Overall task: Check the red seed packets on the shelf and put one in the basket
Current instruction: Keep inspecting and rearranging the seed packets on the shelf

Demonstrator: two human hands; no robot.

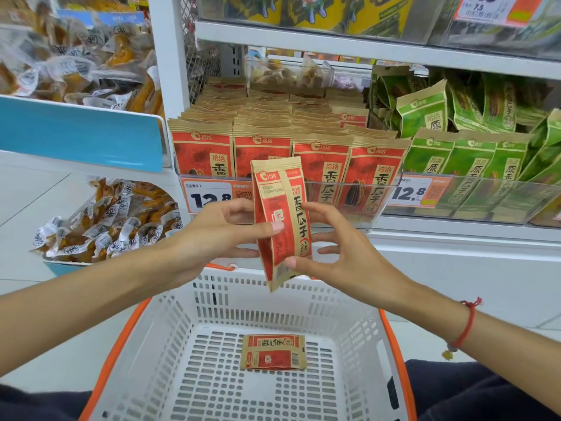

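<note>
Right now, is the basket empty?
No. One red packet lies flat on the basket floor. Another packet is held above it by both hands, not yet in.

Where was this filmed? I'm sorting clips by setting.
Most likely a supermarket snack aisle: stocked shelves of red seed packets, price tags on the shelf edge, and a white shopping basket below the hands.

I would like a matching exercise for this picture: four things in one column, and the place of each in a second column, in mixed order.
Things:
1. held red packet
2. small red packet
3. green packets
4. price tag 12.8

Places:
A. on the shelf, right of the red rows
B. between the left hand and the right hand, above the basket
C. on the shelf front edge
D. flat on the basket floor

Pairs: 1-B, 2-D, 3-A, 4-C
</note>
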